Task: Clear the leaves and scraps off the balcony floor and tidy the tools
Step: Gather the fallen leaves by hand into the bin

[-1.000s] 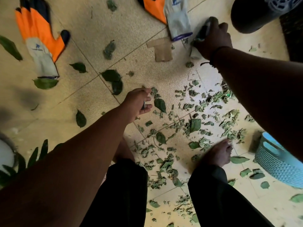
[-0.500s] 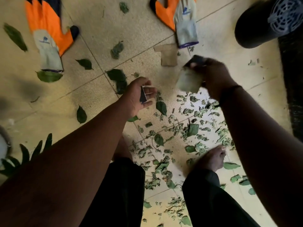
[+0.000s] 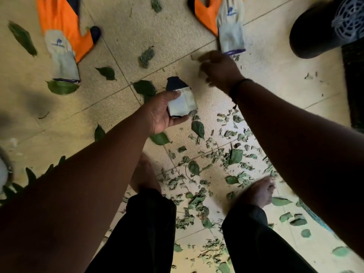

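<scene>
Green leaves and shredded leaf scraps (image 3: 197, 174) litter the tiled floor around my bare feet. My left hand (image 3: 161, 115) holds a small white and dark packet (image 3: 181, 101) between thumb and fingers, above the floor. My right hand (image 3: 218, 69) is stretched farther out and blurred, its fingers down on a brown paper scrap (image 3: 194, 56) that it mostly hides; I cannot see whether it grips the scrap. Two orange and grey work gloves lie flat on the tiles, one at the upper left (image 3: 63, 36) and one at the top centre (image 3: 224, 18).
A black pot (image 3: 315, 30) lies at the upper right beside a dark mat (image 3: 354, 85). A sliver of a blue basket (image 3: 315, 217) shows under my right arm. A potted plant's leaves (image 3: 29, 178) reach in at the lower left. Single whole leaves lie toward the left.
The packet has passed from my right hand to my left hand. My right hand has gone back out to the brown paper scrap. The view has shifted slightly.
</scene>
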### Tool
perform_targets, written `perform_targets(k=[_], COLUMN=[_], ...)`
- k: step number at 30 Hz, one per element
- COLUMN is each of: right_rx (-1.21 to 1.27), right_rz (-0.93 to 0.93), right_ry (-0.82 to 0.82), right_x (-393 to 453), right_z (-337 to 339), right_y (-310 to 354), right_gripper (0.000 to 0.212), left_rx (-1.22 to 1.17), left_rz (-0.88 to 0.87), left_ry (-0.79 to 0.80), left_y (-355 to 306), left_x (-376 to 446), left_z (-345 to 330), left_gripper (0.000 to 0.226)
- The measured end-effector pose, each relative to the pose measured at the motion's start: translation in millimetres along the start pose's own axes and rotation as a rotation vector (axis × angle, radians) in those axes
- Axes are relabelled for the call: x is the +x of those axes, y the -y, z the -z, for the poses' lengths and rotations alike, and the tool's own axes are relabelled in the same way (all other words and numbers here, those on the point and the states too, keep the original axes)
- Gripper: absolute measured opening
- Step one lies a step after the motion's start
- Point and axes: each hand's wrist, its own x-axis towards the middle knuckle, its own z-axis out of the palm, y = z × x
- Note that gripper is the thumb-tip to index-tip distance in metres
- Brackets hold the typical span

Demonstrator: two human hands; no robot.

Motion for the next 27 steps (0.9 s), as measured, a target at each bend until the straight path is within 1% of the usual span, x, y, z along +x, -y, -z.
perform_targets(k=[1, 2, 3, 4, 5, 7, 9, 10, 12, 13, 14, 15, 16, 17, 18, 19, 20, 23, 25, 27], right_rx=[-0.272, -0.496, -0.646, -0.733, -0.793, -0.884, -0.916, -0.888, -0.735, -0.638, -0.519, -0.369, -0.222, -0.152, -0.156, -0.186, -0.19, -0.036, 0.066, 0.177], right_rz=[0.072, 0.125, 0.161, 0.181, 0.197, 0.195, 0.15, 0.123, 0.076, 0.055, 0.038, 0.003, -0.048, -0.092, -0.101, -0.1, -0.106, -0.172, -0.214, -0.279], right_ry=[-0.08, -0.113, -0.111, -0.09, -0.088, -0.11, -0.108, -0.11, -0.11, -0.093, -0.038, 0.055, 0.193, 0.337, 0.438, 0.472, 0.446, 0.264, 0.231, 0.253], right_x=[9.6, 16.9, 21.9, 25.5, 27.0, 27.0, 22.2, 16.3, -0.8, -13.8, -28.8, -46.3, -66.7, -85.3, -100.4, -112.4, -122.2, -143.7, -154.6, -162.1], right_z=[3.3, 4.9, 4.5, 2.2, -0.4, -4.9, -8.2, -9.8, -17.7, -23.4, -31.5, -40.5, -50.0, -60.8, -71.4, -83.6, -95.6, -119.4, -125.2, -126.1], right_y=[-1.7, -3.9, -5.9, -7.7, -9.5, -12.9, -15.9, -16.3, -16.5, -15.8, -12.9, -9.6, -3.8, -0.8, -1.4, -5.1, -9.6, -20.9, -23.1, -26.5], right_gripper=[0.043, 0.051, 0.057, 0.059, 0.056, 0.047, 0.036, 0.031, 0.022, 0.019, 0.018, 0.017, 0.017, 0.019, 0.023, 0.027, 0.03, 0.034, 0.048, 0.064], left_rx=[0.025, 0.048, 0.064, 0.079, 0.095, 0.133, 0.139, 0.125, 0.094, 0.085, 0.075, 0.059, 0.034, -0.015, -0.073, -0.145, -0.204, -0.276, -0.313, -0.388], left_rz=[0.002, 0.009, 0.019, 0.024, 0.024, 0.016, -0.001, -0.01, -0.029, -0.034, -0.038, -0.038, -0.037, -0.019, 0.011, 0.054, 0.087, 0.125, 0.11, 0.095], left_ry=[-0.02, -0.032, -0.042, -0.056, -0.074, -0.115, -0.137, -0.147, -0.197, -0.215, -0.232, -0.249, -0.271, -0.286, -0.282, -0.271, -0.244, -0.161, -0.169, -0.177], left_y=[0.4, 2.3, 5.3, 9.2, 13.6, 24.4, 36.8, 43.0, 54.2, 58.7, 62.5, 65.6, 69.1, 71.7, 73.5, 75.7, 79.4, 90.2, 98.9, 107.8], left_x=[0.1, -0.8, -2.6, -4.6, -6.9, -11.6, -18.6, -22.3, -29.4, -32.8, -37.7, -42.4, -47.1, -53.6, -59.5, -65.9, -70.1, -85.1, -88.1, -90.9], left_z=[3.0, 5.7, 8.3, 11.3, 14.9, 25.2, 36.1, 41.5, 52.6, 57.4, 61.8, 65.3, 68.0, 68.5, 66.1, 64.1, 63.5, 55.3, 52.6, 49.6], left_gripper=[0.019, 0.017, 0.015, 0.014, 0.015, 0.022, 0.031, 0.037, 0.048, 0.052, 0.054, 0.053, 0.049, 0.043, 0.036, 0.029, 0.026, 0.028, 0.031, 0.037])
